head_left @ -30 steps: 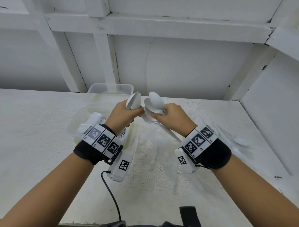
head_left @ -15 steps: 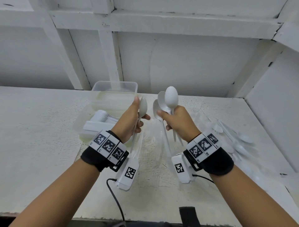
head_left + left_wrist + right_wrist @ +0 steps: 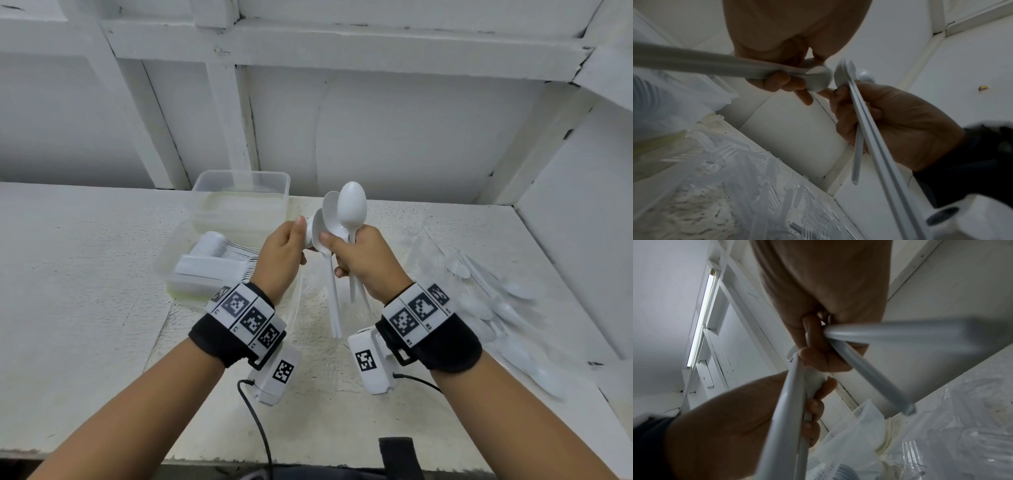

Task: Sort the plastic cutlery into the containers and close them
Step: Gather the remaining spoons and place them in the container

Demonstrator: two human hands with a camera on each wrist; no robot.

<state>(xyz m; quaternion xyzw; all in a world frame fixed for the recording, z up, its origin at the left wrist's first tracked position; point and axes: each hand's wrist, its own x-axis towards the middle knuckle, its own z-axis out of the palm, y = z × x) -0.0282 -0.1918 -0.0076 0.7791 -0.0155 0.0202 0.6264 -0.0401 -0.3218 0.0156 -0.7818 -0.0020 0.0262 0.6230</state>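
Note:
My right hand (image 3: 346, 255) grips a bundle of white plastic spoons (image 3: 352, 207) upright, bowls up and handles hanging below the fist. My left hand (image 3: 296, 240) pinches one more white spoon (image 3: 817, 78) near its bowl, and that bowl sits close against the bundle. In the left wrist view the held spoon's handle runs off to the left, and the right hand's spoons (image 3: 863, 123) cross in front of its palm. Both hands are raised above the table, just right of the containers.
A clear empty container (image 3: 239, 192) stands at the back. In front of it, a second container (image 3: 171, 274) holds stacked white cutlery. Several loose white spoons (image 3: 496, 308) lie along the right wall. Clear plastic cutlery (image 3: 756, 186) lies spread on the table below the hands.
The hands were apart half a second ago. Now the left hand has brought its spoon rightwards against the bundle, and the right hand has lifted the bundle slightly.

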